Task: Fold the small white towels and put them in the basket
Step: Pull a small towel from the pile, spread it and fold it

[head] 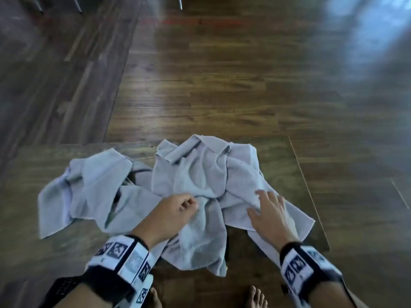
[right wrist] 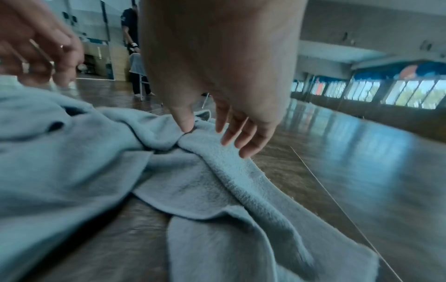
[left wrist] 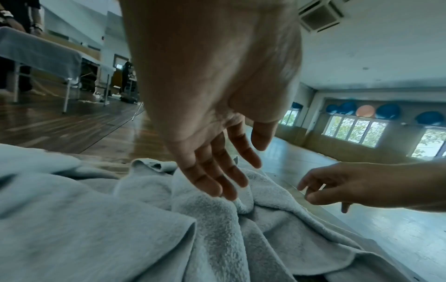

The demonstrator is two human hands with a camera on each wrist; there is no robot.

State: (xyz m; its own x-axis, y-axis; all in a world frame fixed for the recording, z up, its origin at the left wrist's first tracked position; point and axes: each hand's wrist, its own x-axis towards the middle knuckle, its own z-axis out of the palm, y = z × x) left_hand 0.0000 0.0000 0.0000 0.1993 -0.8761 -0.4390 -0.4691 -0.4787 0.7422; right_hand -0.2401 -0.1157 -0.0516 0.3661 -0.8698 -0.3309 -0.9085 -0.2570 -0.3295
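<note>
Several crumpled pale white towels lie in a heap (head: 200,174) on a wooden table (head: 33,165); one towel (head: 93,185) spreads to the left. My left hand (head: 184,204) hovers over the heap's middle, its fingertips (left wrist: 224,192) touching a raised fold (left wrist: 243,202), holding nothing. My right hand (head: 266,205) lies spread over the right-hand towel (right wrist: 217,181), with the thumb (right wrist: 185,126) touching a ridge of cloth and the fingers straight. No basket is in view.
The table's right edge (head: 309,192) runs close to the right hand. Wooden floor (head: 222,74) stretches beyond. My bare feet (head: 255,296) show below the table's near edge. Other tables and a standing person (right wrist: 130,28) are far off.
</note>
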